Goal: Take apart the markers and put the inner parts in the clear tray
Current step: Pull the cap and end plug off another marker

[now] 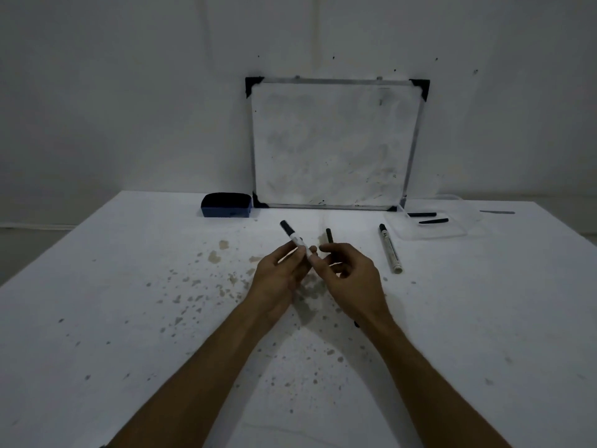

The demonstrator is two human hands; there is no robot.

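Note:
My left hand (280, 275) grips a white marker (295, 238) with a black cap, tilted up and to the left above the table. My right hand (349, 275) is beside it and holds a thin black inner part (329, 235) that sticks up past the fingers. A second white marker (390, 249) lies on the table to the right, black tip pointing away. The clear tray (452, 229) sits at the back right with two black inner parts (433, 221) lying in it.
A small whiteboard (332, 143) leans against the wall at the back. A blue eraser (226, 205) rests left of it. The white table (129, 302) is speckled with stains around my hands. A thin grey strip (497, 212) lies far right.

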